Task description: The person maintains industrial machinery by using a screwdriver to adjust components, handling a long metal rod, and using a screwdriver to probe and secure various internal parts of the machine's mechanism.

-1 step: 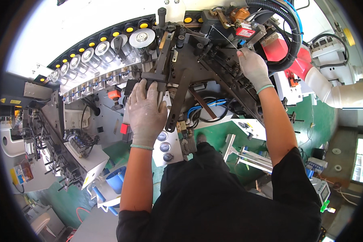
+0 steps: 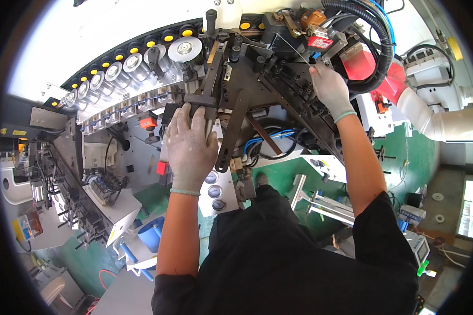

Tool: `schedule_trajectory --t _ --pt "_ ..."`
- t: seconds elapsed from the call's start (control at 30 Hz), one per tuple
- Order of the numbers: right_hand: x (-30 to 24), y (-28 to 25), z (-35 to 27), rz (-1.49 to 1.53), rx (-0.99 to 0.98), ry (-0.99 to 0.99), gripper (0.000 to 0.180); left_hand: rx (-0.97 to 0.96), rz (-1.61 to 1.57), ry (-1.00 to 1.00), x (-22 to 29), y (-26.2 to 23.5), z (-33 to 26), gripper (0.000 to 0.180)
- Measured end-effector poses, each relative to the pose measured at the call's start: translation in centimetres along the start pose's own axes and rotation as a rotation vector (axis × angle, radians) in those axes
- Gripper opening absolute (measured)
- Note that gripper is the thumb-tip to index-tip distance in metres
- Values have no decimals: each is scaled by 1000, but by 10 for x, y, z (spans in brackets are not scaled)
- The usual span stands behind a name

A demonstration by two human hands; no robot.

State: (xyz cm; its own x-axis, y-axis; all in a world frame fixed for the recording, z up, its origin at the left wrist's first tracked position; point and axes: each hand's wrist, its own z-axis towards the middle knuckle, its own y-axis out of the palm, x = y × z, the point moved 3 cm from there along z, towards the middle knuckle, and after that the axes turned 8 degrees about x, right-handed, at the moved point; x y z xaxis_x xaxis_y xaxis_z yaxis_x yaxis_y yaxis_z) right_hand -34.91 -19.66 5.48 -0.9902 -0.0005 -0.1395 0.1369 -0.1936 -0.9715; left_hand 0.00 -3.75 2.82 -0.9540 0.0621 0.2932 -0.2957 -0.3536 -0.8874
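Observation:
Both my hands wear thin whitish gloves with green cuffs. My left hand (image 2: 190, 146) lies with its fingers stretched out against a black metal block (image 2: 201, 100) on the machine's long dark bar. My right hand (image 2: 331, 90) is closed at the far right, over the dark slotted rail assembly (image 2: 299, 102). From its thumb and fingertips a thin metal rod (image 2: 293, 48) slants up and left towards a black block with a small wrench-shaped lever (image 2: 290, 24). The rod's end inside the hand is hidden.
Silver rollers (image 2: 133, 64) line the far left. A dark slotted arm (image 2: 232, 131) hangs between my hands, with blue hoses (image 2: 270, 137) behind it. Pressure gauges (image 2: 214, 191) sit below my left hand. A black corrugated hose (image 2: 386, 52) and red duct (image 2: 358, 62) flank my right hand.

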Motion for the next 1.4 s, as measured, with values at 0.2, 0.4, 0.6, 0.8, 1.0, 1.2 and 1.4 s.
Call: schedule_trajectory --t 0.2,0.4,0.6,0.8,1.0,1.2,1.4 --pt "27 31 9 493 -294 167 52 33 -32 9 5 -3 3 57" --pt "-11 -3 -3 547 -331 75 39 67 -81 0 5 -9 6 56" --pt "1 -10 6 151 176 -290 23 56 -71 3 7 -7 7 55" --pt "5 20 7 147 31 -226 29 15 -88 -28 12 -3 10 56" --pt "32 11 3 459 -155 19 29 -1 -52 -35 13 -5 11 56" --pt "41 27 6 299 38 -225 30 9 -3 -12 21 -5 14 53" --pt "44 51 29 286 -27 -229 27 21 25 -10 17 3 13 51"
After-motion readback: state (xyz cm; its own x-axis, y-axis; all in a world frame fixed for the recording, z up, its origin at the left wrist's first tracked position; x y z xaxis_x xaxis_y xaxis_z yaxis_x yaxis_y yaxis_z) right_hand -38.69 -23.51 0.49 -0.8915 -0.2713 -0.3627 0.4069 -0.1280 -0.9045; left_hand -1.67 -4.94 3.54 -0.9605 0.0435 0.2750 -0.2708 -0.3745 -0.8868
